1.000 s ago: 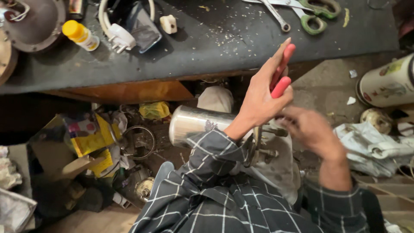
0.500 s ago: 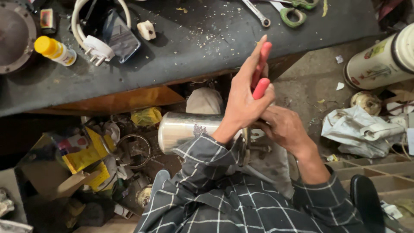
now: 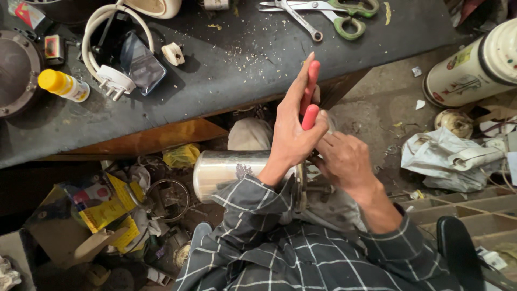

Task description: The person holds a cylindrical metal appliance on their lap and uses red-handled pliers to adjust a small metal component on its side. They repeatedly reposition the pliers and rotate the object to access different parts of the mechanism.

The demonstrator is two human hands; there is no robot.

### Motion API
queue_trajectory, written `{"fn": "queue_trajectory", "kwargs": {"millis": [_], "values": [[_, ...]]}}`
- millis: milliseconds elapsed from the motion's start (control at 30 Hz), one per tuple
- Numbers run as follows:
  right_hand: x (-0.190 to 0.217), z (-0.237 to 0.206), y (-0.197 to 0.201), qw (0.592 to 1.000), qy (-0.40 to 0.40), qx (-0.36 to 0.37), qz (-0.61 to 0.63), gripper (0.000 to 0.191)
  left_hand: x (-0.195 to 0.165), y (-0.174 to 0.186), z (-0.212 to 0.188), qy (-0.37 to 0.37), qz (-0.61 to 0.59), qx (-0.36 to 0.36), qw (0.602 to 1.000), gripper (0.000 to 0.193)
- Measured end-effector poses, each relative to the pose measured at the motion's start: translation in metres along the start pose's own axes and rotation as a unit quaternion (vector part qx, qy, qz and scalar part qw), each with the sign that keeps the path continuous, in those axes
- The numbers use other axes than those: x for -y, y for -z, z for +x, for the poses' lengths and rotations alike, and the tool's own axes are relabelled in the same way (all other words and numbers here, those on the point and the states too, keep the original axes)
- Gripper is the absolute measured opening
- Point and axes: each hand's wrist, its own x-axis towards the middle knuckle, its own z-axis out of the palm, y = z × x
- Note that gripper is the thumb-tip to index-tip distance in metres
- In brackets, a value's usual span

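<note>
Below the near edge of the dark tabletop [image 3: 226, 81], the person's two hands meet over a shiny metal cylinder [image 3: 226, 171] that lies on its side across the lap. The cylinder's long axis runs left to right in the scene, its closed end to the left and its open or fitted end to the right, right under the hands.

The left hand [image 3: 293, 132] is clenched around the red handles of a plier-like tool [image 3: 309, 94], whose long axis stands nearly upright in the picture, handles pointing far toward the tabletop and the working end pointing down toward the cylinder's right end. That end is hidden behind the palm, so I cannot tell what it grips.

The right hand [image 3: 344, 161] sits just beside the left, to its right and slightly nearer, fingers curled down at the cylinder's right end; whether it pinches a small part or only steadies the metal cannot be told. Both hands are about equally near the cylinder's end, and the left one covers it.

On the tabletop, well apart from the hands, lie green-handled scissors [image 3: 350, 16], a spanner [image 3: 299, 19], a white plug with cable [image 3: 113, 80] and a yellow-capped bottle [image 3: 63, 85]. A patterned flask [image 3: 474, 67] lies on the floor to the right.
</note>
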Motion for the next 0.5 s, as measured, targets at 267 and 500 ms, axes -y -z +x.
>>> {"fn": "queue_trajectory", "kwargs": {"millis": [267, 500], "values": [[-0.003, -0.006, 0.003, 0.999, -0.010, 0.042, 0.030, 0.027, -0.003, -0.002, 0.001, 0.023, 0.025, -0.009, 0.999, 0.087], [-0.003, 0.013, 0.021, 0.993, -0.057, 0.079, 0.062, 0.046, 0.000, -0.003, 0.002, 0.020, 0.000, -0.008, 1.000, 0.084]]}}
